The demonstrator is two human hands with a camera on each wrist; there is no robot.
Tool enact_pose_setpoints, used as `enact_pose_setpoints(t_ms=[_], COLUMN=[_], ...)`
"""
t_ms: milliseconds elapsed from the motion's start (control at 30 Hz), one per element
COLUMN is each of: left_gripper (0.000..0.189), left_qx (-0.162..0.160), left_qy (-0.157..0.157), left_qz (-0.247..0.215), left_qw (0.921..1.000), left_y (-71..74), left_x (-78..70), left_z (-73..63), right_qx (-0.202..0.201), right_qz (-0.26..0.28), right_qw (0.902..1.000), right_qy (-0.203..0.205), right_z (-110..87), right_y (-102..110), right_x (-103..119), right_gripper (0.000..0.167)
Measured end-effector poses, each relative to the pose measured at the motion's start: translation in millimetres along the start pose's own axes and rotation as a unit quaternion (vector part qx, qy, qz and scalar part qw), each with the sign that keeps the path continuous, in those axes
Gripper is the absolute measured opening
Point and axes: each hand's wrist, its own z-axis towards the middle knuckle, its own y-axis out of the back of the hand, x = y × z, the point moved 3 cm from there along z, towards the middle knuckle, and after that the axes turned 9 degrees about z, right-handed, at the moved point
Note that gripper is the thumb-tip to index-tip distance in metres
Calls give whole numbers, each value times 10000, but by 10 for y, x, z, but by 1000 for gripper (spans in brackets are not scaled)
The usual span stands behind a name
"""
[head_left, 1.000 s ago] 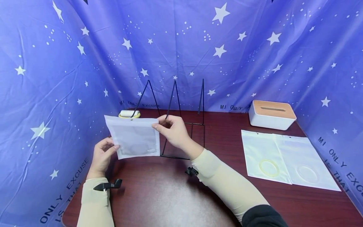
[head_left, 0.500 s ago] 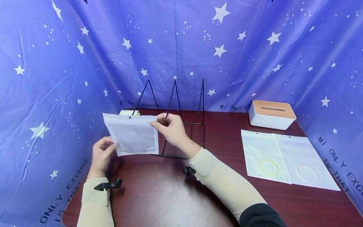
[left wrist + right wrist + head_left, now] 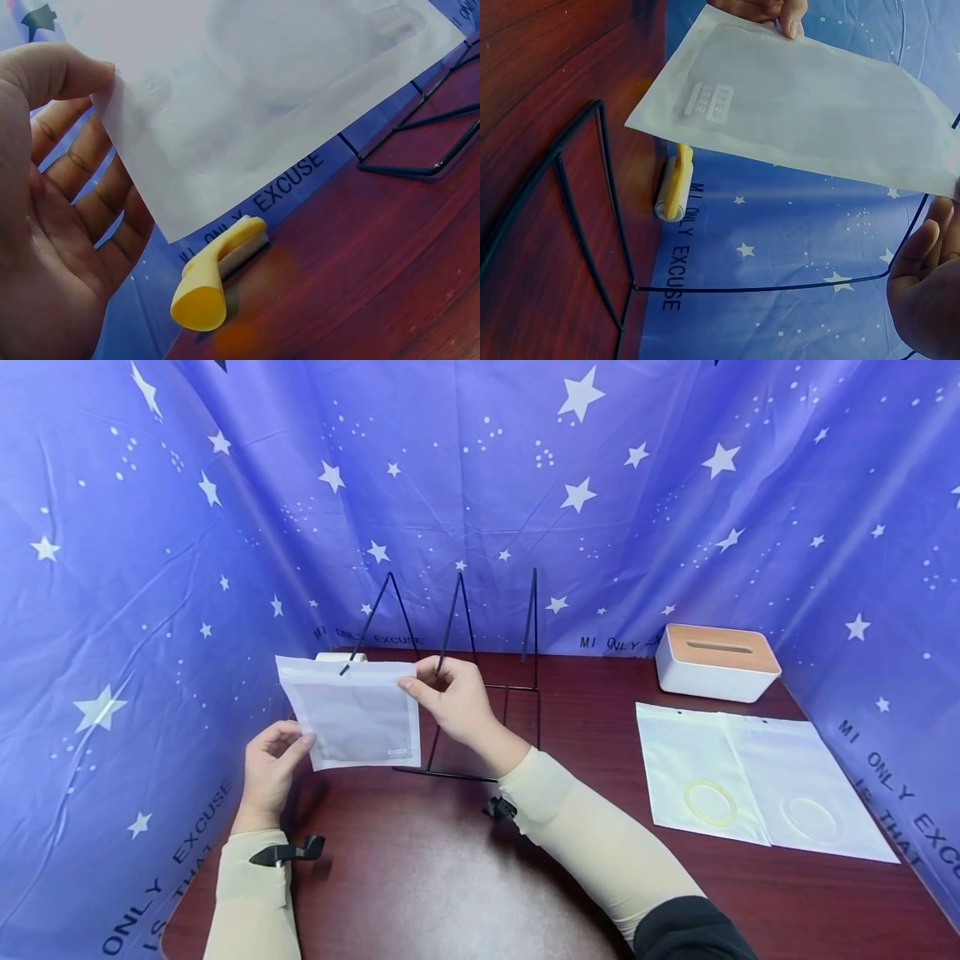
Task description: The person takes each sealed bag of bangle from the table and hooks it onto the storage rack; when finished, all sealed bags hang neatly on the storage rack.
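A flat white zip bag is held up on the left, facing the head view. My left hand pinches its left edge between thumb and fingers. At its upper right corner, my right hand grips it with the thumb in front. A black wire rack with three upright peaked arms stands behind the bag. The left arm's tip shows in front of the bag's top strip, right at the hang hole. Through the bag, a faint round shape shows in the left wrist view.
Two more white bags lie on the right of the dark red table, one with a yellow ring print. Behind them stands a white tissue box with a wooden lid. A yellow-handled lint roller lies behind the held bag.
The held bag has risen slightly, both hands moving with it. The left rack arm's tip now shows further out in front of its top strip.
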Motion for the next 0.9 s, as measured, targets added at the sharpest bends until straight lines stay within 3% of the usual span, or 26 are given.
enact_pose_setpoints(t_ms=[233, 667, 900], left_gripper=[10, 15, 19], left_qx=[-90, 49, 280], left_qy=[130, 334, 449], left_qz=[325, 777, 1192], left_qw=[9993, 9964, 9915], left_y=[-35, -116, -221], left_x=[65, 108, -125], left_z=[61, 263, 352], right_qx=[-113, -378, -536], right_qz=[-71, -224, -307], right_qw=[9999, 9990, 9977], right_qy=[-24, -119, -281], right_z=[48, 160, 239], right_y=[-6, 36, 55], right_x=[-55, -134, -136], right_gripper=[11, 14, 14])
